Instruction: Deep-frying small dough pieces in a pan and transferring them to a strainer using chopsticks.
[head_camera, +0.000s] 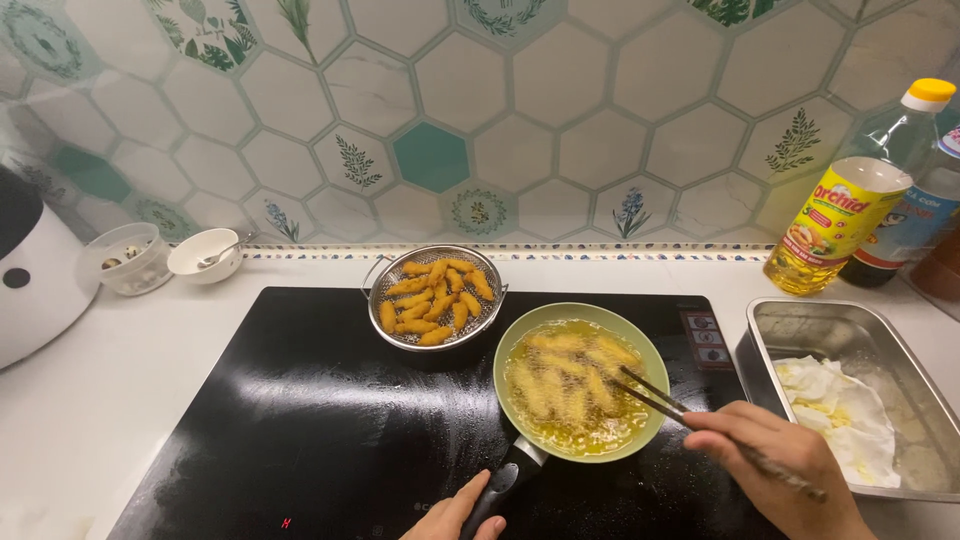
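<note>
A green frying pan sits on the black cooktop, filled with bubbling oil and several breaded sticks. My left hand grips the pan's black handle at the bottom edge. My right hand holds dark chopsticks whose tips reach into the oil at the pan's right side. Behind the pan, a metal strainer basket holds several golden fried sticks.
A steel tray lined with oily paper towel stands at the right. Bottles of oil and sauce stand at the back right. Two small white bowls and a white appliance sit at the left on the white counter.
</note>
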